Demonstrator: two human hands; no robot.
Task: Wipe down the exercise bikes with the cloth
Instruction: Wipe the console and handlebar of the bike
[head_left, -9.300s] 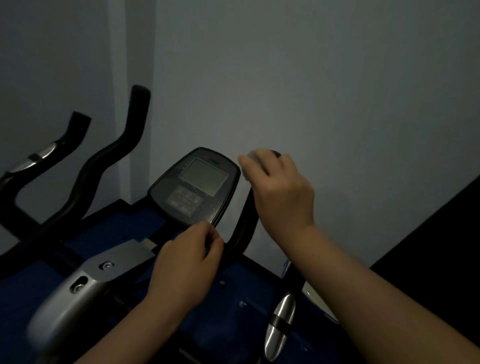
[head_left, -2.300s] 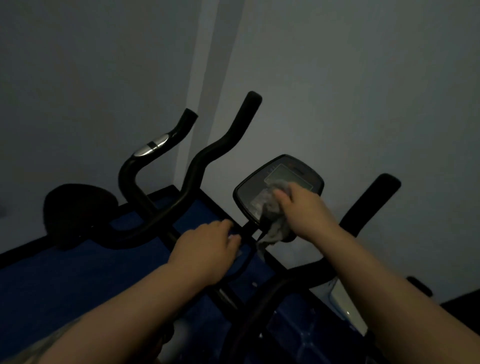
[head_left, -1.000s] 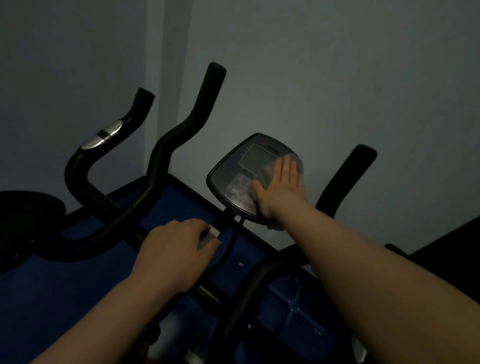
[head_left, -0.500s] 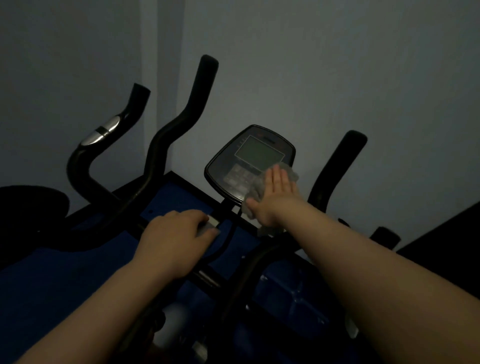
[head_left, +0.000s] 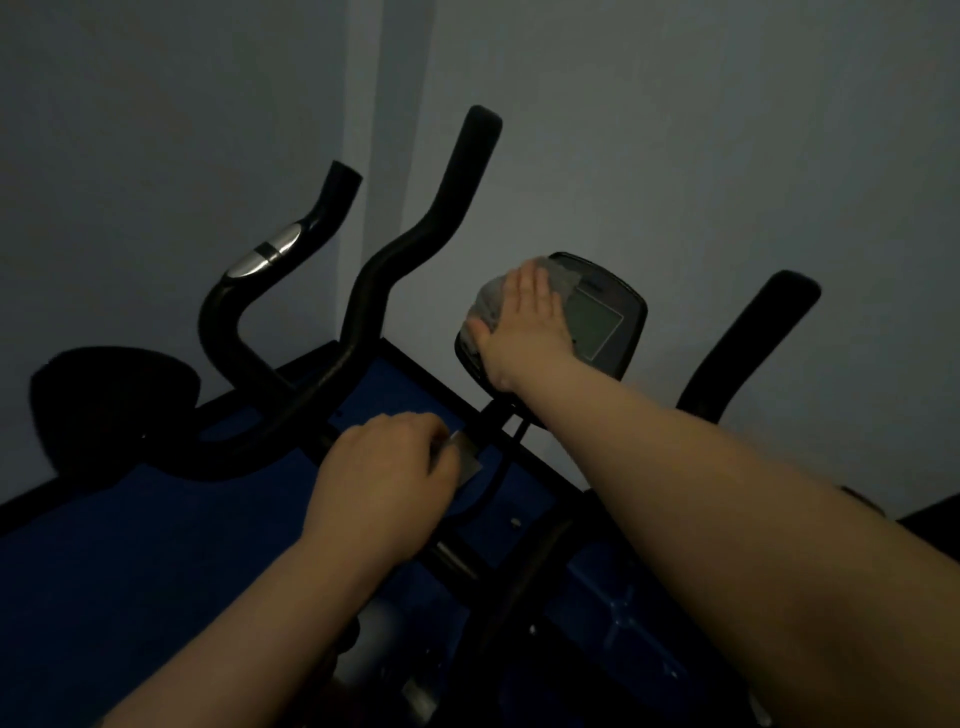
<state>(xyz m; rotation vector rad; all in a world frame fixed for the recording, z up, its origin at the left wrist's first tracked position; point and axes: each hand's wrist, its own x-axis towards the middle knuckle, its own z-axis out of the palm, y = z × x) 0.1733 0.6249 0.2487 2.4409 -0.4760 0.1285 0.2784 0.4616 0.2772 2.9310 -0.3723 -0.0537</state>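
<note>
While the left hand (head_left: 387, 470) grips the handlebar stem (head_left: 470, 460), the right hand (head_left: 524, 325), fingers flat, presses the cloth (head_left: 491, 299) onto the console (head_left: 602, 319).

A crumpled grey cloth (head_left: 491, 301) lies flat against the upper left part of a dark, rounded console (head_left: 608, 322) with a greyish rectangular screen, tilted toward the camera. The black exercise bike (head_left: 363, 291) carries curved tubular handlebars rising left and right of the console; one far bar bears a silver grip patch (head_left: 266, 254).
</note>
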